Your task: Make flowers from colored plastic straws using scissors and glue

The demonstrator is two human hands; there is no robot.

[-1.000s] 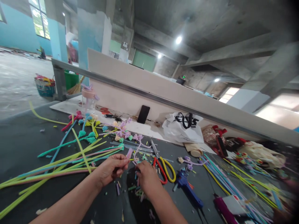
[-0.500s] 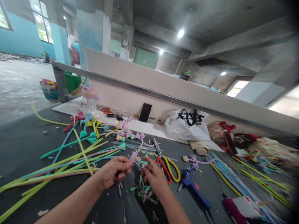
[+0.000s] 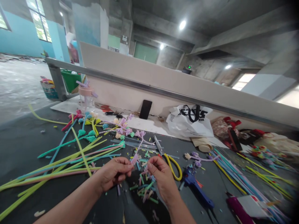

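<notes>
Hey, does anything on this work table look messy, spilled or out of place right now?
Yes. Short cut straw pieces lie scattered on the dark table below both hands. The left hand pinches a pink piece; the right hand hovers over the scraps beside yellow-handled scissors.

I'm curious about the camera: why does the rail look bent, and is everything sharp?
Head view: wide-angle distortion tilts and bows the metal rail; ceiling lamps glare white; the right corners darken; straws at the right edge blur, while both hands look fairly sharp.
</notes>
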